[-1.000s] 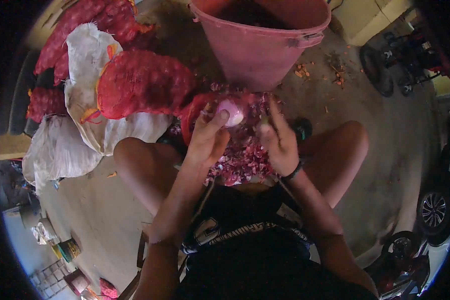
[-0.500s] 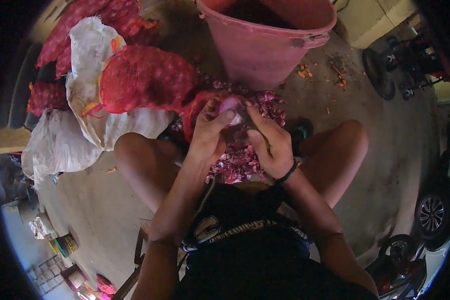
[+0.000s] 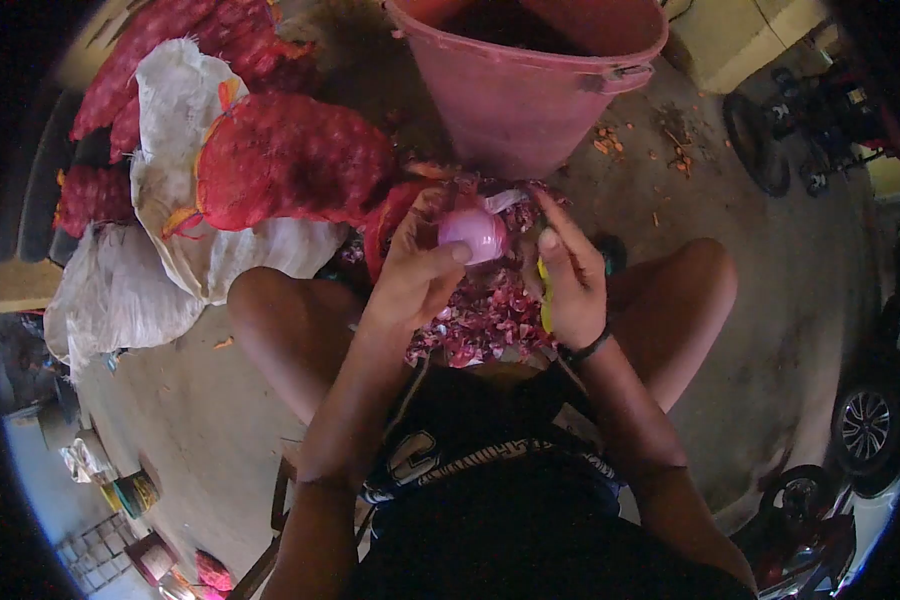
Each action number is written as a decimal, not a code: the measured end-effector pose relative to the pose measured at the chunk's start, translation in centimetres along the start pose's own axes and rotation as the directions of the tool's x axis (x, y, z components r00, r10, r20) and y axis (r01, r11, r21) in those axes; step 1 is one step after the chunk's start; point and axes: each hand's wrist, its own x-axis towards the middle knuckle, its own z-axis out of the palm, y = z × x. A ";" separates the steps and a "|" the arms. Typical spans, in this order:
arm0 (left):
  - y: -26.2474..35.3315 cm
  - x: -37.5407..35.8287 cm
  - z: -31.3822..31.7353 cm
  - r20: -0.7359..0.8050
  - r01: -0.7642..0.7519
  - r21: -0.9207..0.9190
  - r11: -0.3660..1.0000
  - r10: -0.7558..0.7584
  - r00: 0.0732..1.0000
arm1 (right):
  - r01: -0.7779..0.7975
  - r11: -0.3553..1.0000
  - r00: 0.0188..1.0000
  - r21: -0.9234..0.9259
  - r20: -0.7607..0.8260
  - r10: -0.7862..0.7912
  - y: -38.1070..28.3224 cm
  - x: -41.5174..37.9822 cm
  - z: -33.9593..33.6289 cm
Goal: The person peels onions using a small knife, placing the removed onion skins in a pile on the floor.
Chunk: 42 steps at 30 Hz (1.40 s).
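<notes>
In my left hand (image 3: 417, 262) is a peeled, shiny pink-purple onion (image 3: 473, 236), with the thumb pressed on its near side. My right hand (image 3: 573, 285) is just right of the onion, its fingers closed around a slim yellow-green handle (image 3: 545, 298); I cannot tell what tool it belongs to. A pale strip (image 3: 505, 201) shows between the onion and the right fingertips. Under both hands lies a heap of purple onion skins (image 3: 480, 325). Close behind my left hand, part of a red mesh bag (image 3: 380, 225) shows.
A large pink tub (image 3: 515, 110) stands ahead of the skins. To the left, a full red mesh sack of onions (image 3: 295, 160) lies on white woven sacks (image 3: 175, 130), with more red sacks (image 3: 155, 60) behind. Orange scraps (image 3: 608, 140) litter the floor right of the tub.
My right hand has moved right and turned, away from the onion, uncovering more of it and the yellow-green handle. The left hand keeps its hold on the onion.
</notes>
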 end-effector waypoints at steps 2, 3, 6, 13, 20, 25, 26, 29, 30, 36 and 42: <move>0.2 -0.2 -0.2 0.059 0.036 -0.017 0.999 -0.035 0.998 | -0.005 1.000 0.998 0.031 -0.057 0.006 -0.1 0.3 -0.6; 0.5 -0.2 0.1 0.075 0.048 -0.016 0.999 -0.047 0.996 | -0.002 0.999 0.996 0.036 -0.085 0.005 -0.2 0.5 -1.1; 0.6 -0.1 0.8 0.046 0.026 -0.031 0.999 -0.025 0.999 | 0.028 0.999 0.995 0.029 -0.100 -0.025 -0.3 0.4 -1.4; 0.0 0.3 0.0 0.017 -0.041 0.176 0.983 0.039 0.999 | -0.074 0.993 0.965 0.093 -0.246 0.095 -0.8 1.0 -2.0; 0.0 0.5 0.0 -0.072 0.012 0.109 0.994 -0.004 0.997 | -0.095 0.995 0.992 -0.042 -0.084 0.091 0.3 0.1 -3.4; -0.4 0.5 1.4 -0.193 0.003 0.250 0.968 0.047 0.980 | -0.137 0.990 0.975 -0.032 0.175 0.140 -0.7 -1.4 -0.9; -0.6 0.6 1.3 -0.191 0.001 0.248 0.969 0.047 0.981 | -0.145 0.988 0.976 -0.060 0.153 0.153 -0.3 -1.4 -0.7; -0.9 0.8 0.8 -0.168 -0.015 0.227 0.974 0.054 0.984 | -0.042 0.987 0.992 -0.156 0.108 0.059 1.2 -1.1 -1.0; -1.0 0.9 0.8 -0.151 -0.024 0.210 0.977 0.057 0.987 | -0.035 0.994 0.991 -0.108 0.124 0.048 1.1 -1.0 -1.1; -0.4 0.4 1.0 -0.087 0.087 0.046 0.995 -0.082 0.993 | -0.075 0.996 0.992 0.038 0.102 0.071 1.1 -0.9 -1.7; 0.4 0.0 -0.3 0.069 0.277 -0.034 0.960 -0.274 0.959 | -0.032 0.999 0.998 -0.030 0.048 0.034 0.9 -0.2 -2.9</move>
